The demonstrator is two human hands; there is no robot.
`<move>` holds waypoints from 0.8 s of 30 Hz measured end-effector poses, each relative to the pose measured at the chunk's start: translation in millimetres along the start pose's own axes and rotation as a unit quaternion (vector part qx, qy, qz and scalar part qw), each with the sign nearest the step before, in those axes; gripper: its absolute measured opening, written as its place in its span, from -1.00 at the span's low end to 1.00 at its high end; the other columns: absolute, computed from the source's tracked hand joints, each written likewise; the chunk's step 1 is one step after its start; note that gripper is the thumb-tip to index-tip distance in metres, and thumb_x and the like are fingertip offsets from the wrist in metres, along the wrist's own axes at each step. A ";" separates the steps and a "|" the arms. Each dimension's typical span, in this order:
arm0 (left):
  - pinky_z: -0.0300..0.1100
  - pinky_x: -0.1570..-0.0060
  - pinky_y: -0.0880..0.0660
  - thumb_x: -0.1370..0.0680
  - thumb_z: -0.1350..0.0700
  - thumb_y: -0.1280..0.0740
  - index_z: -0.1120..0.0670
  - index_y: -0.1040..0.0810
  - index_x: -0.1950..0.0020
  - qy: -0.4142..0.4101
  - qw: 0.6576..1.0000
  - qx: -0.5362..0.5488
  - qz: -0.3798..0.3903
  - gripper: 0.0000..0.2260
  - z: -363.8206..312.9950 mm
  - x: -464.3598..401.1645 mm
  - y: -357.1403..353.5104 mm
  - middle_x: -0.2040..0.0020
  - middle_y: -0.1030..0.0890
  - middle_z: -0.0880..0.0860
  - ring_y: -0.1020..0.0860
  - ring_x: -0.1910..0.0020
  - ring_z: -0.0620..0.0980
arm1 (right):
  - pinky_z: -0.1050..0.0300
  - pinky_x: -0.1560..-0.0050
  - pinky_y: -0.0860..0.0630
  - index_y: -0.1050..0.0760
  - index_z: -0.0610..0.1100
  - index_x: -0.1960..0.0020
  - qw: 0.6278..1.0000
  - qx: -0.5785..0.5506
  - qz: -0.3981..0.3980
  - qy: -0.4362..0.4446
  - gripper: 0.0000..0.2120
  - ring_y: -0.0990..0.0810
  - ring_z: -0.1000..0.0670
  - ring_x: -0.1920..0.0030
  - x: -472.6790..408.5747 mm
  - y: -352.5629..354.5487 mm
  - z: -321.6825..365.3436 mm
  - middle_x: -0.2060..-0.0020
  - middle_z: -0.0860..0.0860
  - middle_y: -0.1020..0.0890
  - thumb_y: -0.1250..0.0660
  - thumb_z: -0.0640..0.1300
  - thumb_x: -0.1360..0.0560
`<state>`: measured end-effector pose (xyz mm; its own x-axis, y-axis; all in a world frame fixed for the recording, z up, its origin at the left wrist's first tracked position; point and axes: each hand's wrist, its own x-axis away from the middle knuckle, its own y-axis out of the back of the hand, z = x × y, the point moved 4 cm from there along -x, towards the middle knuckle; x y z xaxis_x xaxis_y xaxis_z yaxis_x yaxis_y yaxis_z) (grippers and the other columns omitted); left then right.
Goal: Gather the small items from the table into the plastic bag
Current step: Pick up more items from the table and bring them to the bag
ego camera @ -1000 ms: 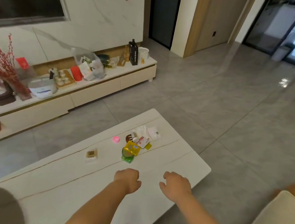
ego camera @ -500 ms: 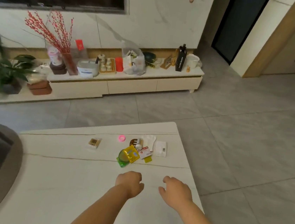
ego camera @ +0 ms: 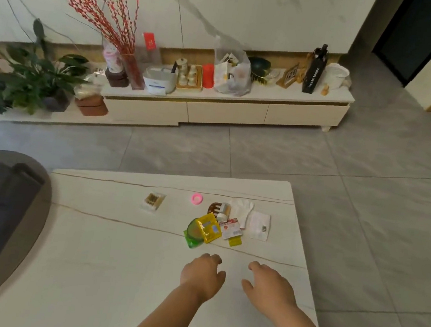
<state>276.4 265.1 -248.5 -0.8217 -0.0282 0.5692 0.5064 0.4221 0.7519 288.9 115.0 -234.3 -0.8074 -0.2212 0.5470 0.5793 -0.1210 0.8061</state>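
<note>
White stone-look table (ego camera: 105,271) with thin brown veins; all positions below are taken from this table.

Person's left hand (ego camera: 203,276) hovers over the near-right part of the top, knuckles up, fingers loosely curled downward and holding nothing. Right hand (ego camera: 269,286) is just beside it, nearer the table's right edge, fingers relaxed and slightly spread, thumb out toward the left hand, also holding nothing. The two hands are apart, not touching. Cannot tell whether either touches the surface.

Small items lie in a cluster just beyond the hands, toward the far-right corner:
- yellow packet (ego camera: 211,227) lying over a green packet (ego camera: 192,237), nearest the left hand
- red-and-white packet (ego camera: 231,228) just right of the yellow one, with a small yellow-green slip under its near end
- brown hair clip (ego camera: 213,208) and a small bottle (ego camera: 223,212) touching behind the yellow packet
- white glove (ego camera: 243,208) beyond those
- white sachet (ego camera: 259,226) with a barcode, rightmost of the cluster

Pink ring (ego camera: 197,198) sits alone, left of the cluster. Small box (ego camera: 153,201) with brown sticks sits further left, well apart.

Plastic bag (ego camera: 231,72), translucent and part filled, stands off the table on the low white cabinet (ego camera: 226,109) across the grey floor. Red branches (ego camera: 107,16) in a vase and a green plant (ego camera: 30,77) stand further left along that wall.
</note>
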 end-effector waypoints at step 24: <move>-0.02 -0.42 -0.24 -0.58 -0.04 -0.22 -0.01 -0.25 -0.47 0.061 0.995 0.026 -0.078 -0.53 101.0 -297.2 -103.7 -0.50 -0.23 0.04 -0.16 -0.49 0.09 | 0.01 -0.40 -0.29 -0.12 -0.05 -0.50 0.998 0.041 0.008 0.053 -0.44 -0.02 -0.09 -0.53 -304.9 -152.2 -27.9 -0.52 -0.01 -0.09 -0.22 -0.04 -0.57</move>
<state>441.6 321.3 -529.2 -0.8497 -0.2053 0.4857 0.3587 0.4500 0.8178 450.0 173.9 -530.1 -0.7795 -0.3248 0.5356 0.5766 -0.0378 0.8162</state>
